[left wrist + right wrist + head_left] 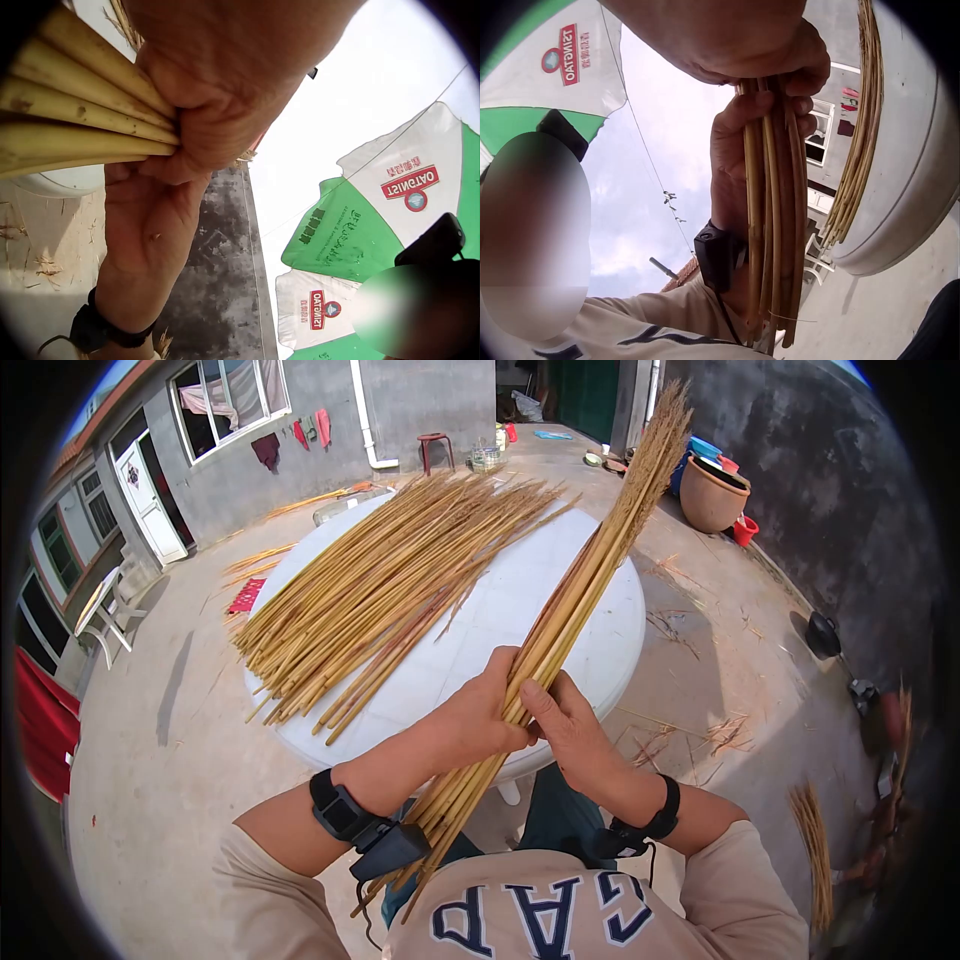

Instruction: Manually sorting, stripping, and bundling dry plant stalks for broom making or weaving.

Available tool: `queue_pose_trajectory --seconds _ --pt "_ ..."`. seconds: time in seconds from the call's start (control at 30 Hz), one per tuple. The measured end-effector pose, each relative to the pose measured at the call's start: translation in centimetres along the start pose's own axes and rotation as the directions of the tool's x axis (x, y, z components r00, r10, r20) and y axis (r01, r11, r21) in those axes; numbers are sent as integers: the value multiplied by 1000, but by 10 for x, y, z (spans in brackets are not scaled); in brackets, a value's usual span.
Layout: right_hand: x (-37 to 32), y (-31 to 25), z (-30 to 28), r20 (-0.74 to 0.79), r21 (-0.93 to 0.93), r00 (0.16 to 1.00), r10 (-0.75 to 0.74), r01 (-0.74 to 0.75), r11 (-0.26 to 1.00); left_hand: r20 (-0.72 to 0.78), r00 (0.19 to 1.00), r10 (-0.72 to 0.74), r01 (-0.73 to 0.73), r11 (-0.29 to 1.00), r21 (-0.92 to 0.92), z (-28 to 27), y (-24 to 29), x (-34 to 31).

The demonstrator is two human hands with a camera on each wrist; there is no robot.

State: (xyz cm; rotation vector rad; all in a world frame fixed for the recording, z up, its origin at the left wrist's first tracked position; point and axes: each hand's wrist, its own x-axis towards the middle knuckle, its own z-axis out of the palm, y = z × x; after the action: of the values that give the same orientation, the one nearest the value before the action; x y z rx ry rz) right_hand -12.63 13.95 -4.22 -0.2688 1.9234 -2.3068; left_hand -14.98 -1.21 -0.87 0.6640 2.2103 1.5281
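Observation:
A long bundle of yellow straw stalks [585,575] slants from my lap up over the round white table [610,635], brushy tips at the top. My left hand [487,712] grips the bundle at its middle. My right hand [560,722] grips the same stalks from the other side, thumb across them. From below, the left wrist view shows the stalks [71,124] pinched under my left hand [202,90], with the right hand [150,225] beneath. In the right wrist view the stalks [774,202] run down from my right hand [780,41], with left-hand fingers [739,131] curled round them.
A big loose pile of stalks [385,575] covers the table's left half. Clay pot [712,497] and red containers stand far right by the wall. Straw litter and a small bundle [812,850] lie on the concrete at the right. A green-and-white parasol [390,225] hangs overhead.

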Motion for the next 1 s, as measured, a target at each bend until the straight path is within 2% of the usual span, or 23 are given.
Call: queue_pose_trajectory --seconds 0.03,0.07,0.1,0.2,0.3,0.37,0.4,0.43,0.5,0.57,0.63,0.67,0.7,0.77,0.83,0.87,0.9,0.93,0.97,1.0 --pt "0 -16 -1 67 -109 994 -92 99 989 -1 1000 2 -2 1000 -3 -3 13 -2" --pt "0 -30 3 56 -97 977 -208 213 972 -17 998 59 -59 997 -40 -5 27 -4" --pt "-3 -39 7 64 -104 973 -224 229 968 -40 991 128 -131 989 -67 -8 42 -8" --pt "7 -78 11 42 -197 933 -357 358 913 -127 956 266 -262 964 46 -15 82 -8" --pt "25 -109 11 84 -242 927 -365 374 895 -156 915 372 -361 928 93 -31 98 8" --pt "34 -132 16 101 -291 917 -386 398 870 -176 920 350 -369 925 -88 -41 107 14" --pt "39 -141 17 118 -326 921 -372 389 862 -177 905 386 -417 889 -190 -44 112 15" --pt "43 -151 20 113 -325 924 -366 383 865 -174 908 381 -411 891 -194 -50 118 15" --pt "47 -168 27 168 -412 880 -444 472 779 -205 890 407 -440 884 -158 -59 134 9" --pt "53 -180 34 191 -417 844 -502 533 737 -232 859 457 -486 870 -84 -67 149 5" --pt "57 -185 37 231 -400 761 -606 642 654 -260 780 570 -592 806 -11 -71 155 2" --pt "53 -193 41 234 -455 766 -599 630 629 -261 747 612 -628 778 30 -75 156 3" --pt "55 -197 42 256 -447 733 -630 667 596 -239 731 639 -650 759 41 -78 161 4" --pt "64 -202 45 283 -424 703 -653 702 572 -301 610 733 -713 673 196 -84 163 4" --pt "72 -200 50 295 -454 672 -679 724 519 -322 606 728 -695 681 231 -91 157 9" --pt "77 -195 51 316 -470 645 -696 744 475 -335 567 753 -720 650 244 -93 151 11" --pt "83 -189 50 303 -472 664 -684 728 497 -354 538 765 -732 632 255 -94 141 12" --pt "93 -181 50 333 -484 649 -684 741 467 -389 532 752 -743 635 212 -98 127 20" --pt "103 -170 50 363 -486 640 -677 750 449 -405 571 714 -710 677 193 -102 113 30" --pt "113 -158 48 359 -525 648 -671 735 429 -411 575 708 -702 685 196 -107 98 41"
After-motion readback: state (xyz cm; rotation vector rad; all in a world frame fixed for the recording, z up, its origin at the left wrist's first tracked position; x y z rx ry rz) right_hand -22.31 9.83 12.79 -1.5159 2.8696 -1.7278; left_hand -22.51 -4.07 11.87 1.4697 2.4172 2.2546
